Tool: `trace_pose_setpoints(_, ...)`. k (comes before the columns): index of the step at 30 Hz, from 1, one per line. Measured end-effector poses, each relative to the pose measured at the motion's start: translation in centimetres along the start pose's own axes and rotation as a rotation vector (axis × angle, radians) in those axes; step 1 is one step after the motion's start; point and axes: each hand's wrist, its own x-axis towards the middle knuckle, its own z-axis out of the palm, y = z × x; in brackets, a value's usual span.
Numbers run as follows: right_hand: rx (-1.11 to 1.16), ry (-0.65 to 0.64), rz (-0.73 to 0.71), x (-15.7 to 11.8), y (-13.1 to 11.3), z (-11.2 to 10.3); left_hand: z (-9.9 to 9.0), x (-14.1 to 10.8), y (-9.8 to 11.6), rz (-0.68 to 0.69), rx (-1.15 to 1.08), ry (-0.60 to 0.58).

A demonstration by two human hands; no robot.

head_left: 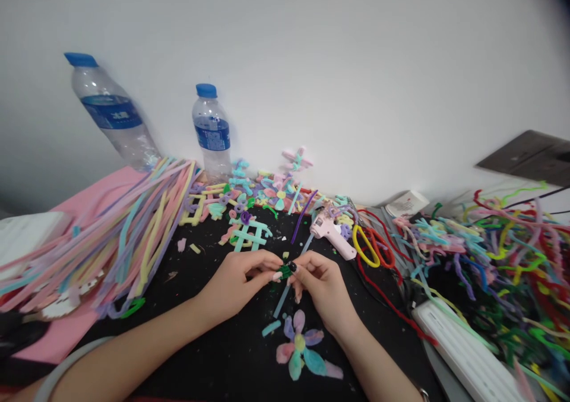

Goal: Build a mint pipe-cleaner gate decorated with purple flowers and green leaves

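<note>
My left hand (247, 280) and my right hand (320, 286) meet over the black work surface, fingertips pinched together. Between them is a small dark green pipe cleaner piece (284, 271), partly covered by the fingers. A translucent bluish stick (281, 301) lies beneath the hands. Closer to me rests a pastel pipe cleaner flower (300, 342) with a short blue pipe cleaner piece (271, 328) beside it. Just beyond the right hand is a pink glue gun (333, 234). A pale green lattice of pipe cleaners (252, 236) lies past the left hand.
Two blue-capped bottles (212, 135) lean by the wall. Pastel pipe cleaners (151, 224) are heaped on the left, bright ones (503, 259) on the right. Yellow-handled scissors (366, 246), a red pipe cleaner (392, 307) and a white power strip (463, 345) lie to the right.
</note>
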Motion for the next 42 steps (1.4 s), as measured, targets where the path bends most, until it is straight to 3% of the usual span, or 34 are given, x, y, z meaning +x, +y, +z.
trace_pose_setpoints(11,-0.01,0.033,-0.06,-0.4,0.3,0.7,0.6,-0.3,0.0,-0.025,-0.08,0.161)
trace_pose_setpoints(16,0.011,0.06,-0.092,-0.3,0.3,0.5,0.1,0.2,-0.1,-0.038,-0.093,0.046)
trace_pose_setpoints(21,-0.022,0.054,-0.103,-0.3,0.2,0.4,-0.4,0.2,0.0,0.0,0.119,-0.08)
trace_pose_setpoints(26,-0.067,0.064,-0.112,-0.5,0.4,0.8,-0.2,-0.2,0.3,0.103,0.304,0.002)
trace_pose_setpoints(30,-0.086,0.092,-0.131,-0.9,0.5,1.2,0.1,-0.4,0.4,0.098,0.342,0.069)
trace_pose_setpoints(42,-0.093,0.063,-0.093,-0.8,0.4,1.2,0.1,-0.3,0.3,0.02,0.179,-0.056)
